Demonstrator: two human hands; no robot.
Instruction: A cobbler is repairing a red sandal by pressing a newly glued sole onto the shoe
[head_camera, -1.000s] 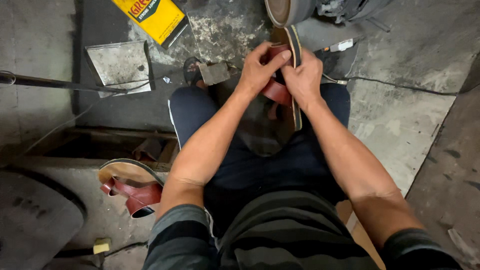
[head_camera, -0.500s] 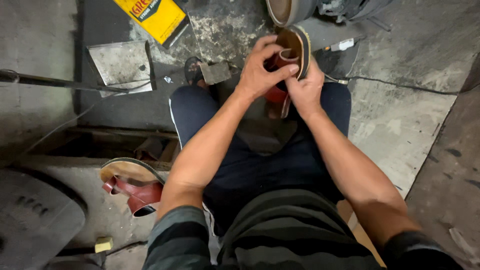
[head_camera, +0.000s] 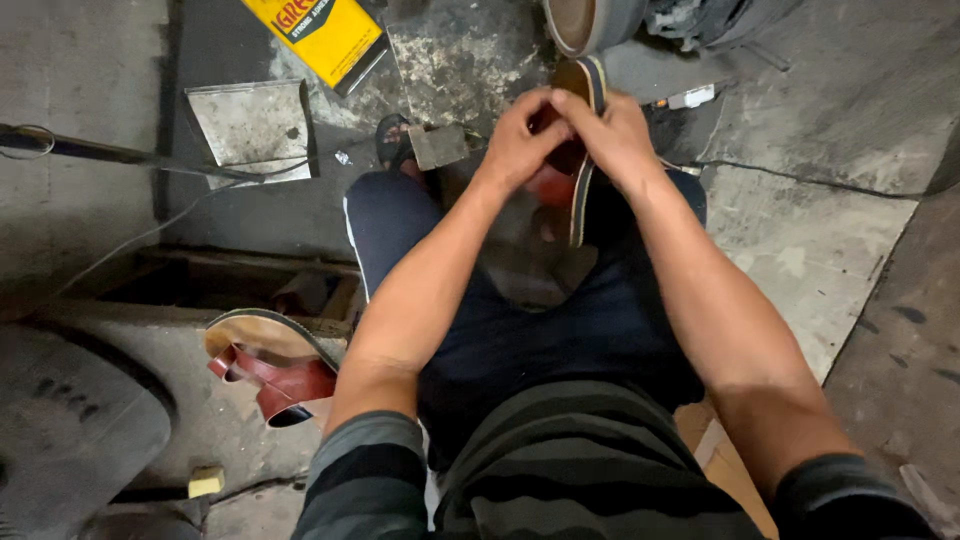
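Note:
Over my knees I hold a sandal on edge, its tan sole with a dark rim turned right and its red strap turned left. My left hand grips the strap side near the top. My right hand closes over the sole's upper edge, fingers meeting the left hand's. The sandal's toe end points up past my fingers. A second sandal of the same kind, red strap and tan sole, lies on the concrete ledge beside my left thigh.
A yellow tin and a grey metal plate lie ahead on the floor. A thin rod runs in from the left. A small metal block sits by my foot. A round bowl stands at the top.
The sandal has been turned back on edge, its sole face now hidden from me, and both hands have shifted up toward its top end.

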